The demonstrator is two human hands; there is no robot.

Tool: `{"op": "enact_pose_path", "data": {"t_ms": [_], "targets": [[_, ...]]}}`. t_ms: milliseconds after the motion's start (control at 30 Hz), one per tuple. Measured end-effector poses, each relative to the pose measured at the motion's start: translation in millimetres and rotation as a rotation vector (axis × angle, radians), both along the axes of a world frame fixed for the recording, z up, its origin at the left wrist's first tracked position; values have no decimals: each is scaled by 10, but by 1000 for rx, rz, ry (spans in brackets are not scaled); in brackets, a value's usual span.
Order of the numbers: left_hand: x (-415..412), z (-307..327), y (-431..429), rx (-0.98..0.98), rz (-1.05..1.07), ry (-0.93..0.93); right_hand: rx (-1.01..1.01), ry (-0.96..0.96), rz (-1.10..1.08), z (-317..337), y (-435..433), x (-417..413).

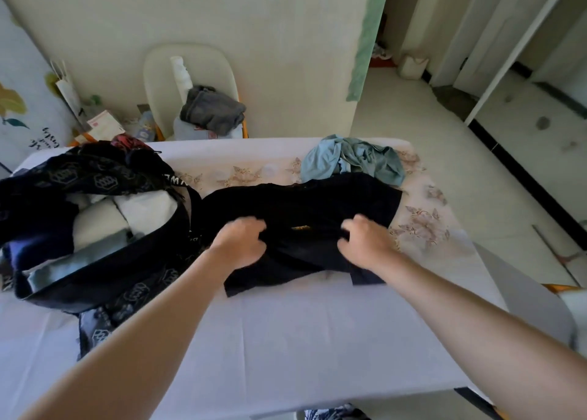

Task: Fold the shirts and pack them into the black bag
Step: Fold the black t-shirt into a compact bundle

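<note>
Black bag and shirts share a white-covered table, with open cloth spreading across its near half from 4 to 8 o'clock. The bag sprawls unzipped at 9 o'clock, reaching the left edge, with folded white, grey and dark pieces packed inside. A black shirt lies spread at the table's centre, its left side against the bag. A crumpled light-blue shirt sits at 1 o'clock, near the far edge, touching the black one. Beyond that edge, at 11 o'clock, a cream chair bears a grey garment. Left hand and right hand, fingers curled, both grasp the black shirt's fabric.
</note>
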State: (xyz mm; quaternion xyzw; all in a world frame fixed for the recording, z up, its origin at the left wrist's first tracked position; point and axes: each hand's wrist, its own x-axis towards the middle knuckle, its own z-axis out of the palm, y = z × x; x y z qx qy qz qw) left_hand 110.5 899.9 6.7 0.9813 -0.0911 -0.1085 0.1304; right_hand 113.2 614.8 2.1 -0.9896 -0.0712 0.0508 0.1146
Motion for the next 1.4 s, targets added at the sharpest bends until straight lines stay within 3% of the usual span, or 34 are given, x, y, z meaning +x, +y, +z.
{"op": "enact_pose_path", "data": {"t_ms": [67, 133, 200, 300, 467, 600, 700, 867, 967, 1067, 1167, 1233, 1300, 1400], "targets": [[302, 96, -56, 62, 62, -233, 0, -111, -72, 152, 37, 371], [482, 81, -124, 120, 114, -289, -80, -135, -127, 237, 82, 636], [525, -58, -199, 125, 99, -225, -151, -137, -60, 189, 141, 721], [377, -409, -273, 79, 9, -141, -76, -132, 169, -131, 209, 599], [21, -887, -128, 152, -21, 172, -172, 117, 414, -701, 265, 348], [-33, -950, 20, -44, 124, 147, -353, 100, 432, -941, 348, 308], [-46, -937, 136, -59, 199, 162, -364, 33, 387, -974, 406, 312], [-74, -863, 372, 60, 91, 83, -352, 66, 416, -910, 520, 331], [-77, -707, 418, 177, 72, 327, -139, 215, 412, -884, 529, 280], [-191, -683, 416, 344, -113, 640, 1, 451, 414, -789, 502, 105], [-195, -604, 306, 343, -76, 753, 144, 539, 365, -707, 404, -33], [-86, -551, 152, 210, 18, 693, 173, 304, 382, -688, 276, -4], [48, -539, -37, 126, 8, 495, 78, 70, 421, -688, 105, 90], [218, -590, -326, -25, -8, 318, -248, 212, 373, -657, -174, 241]]}}
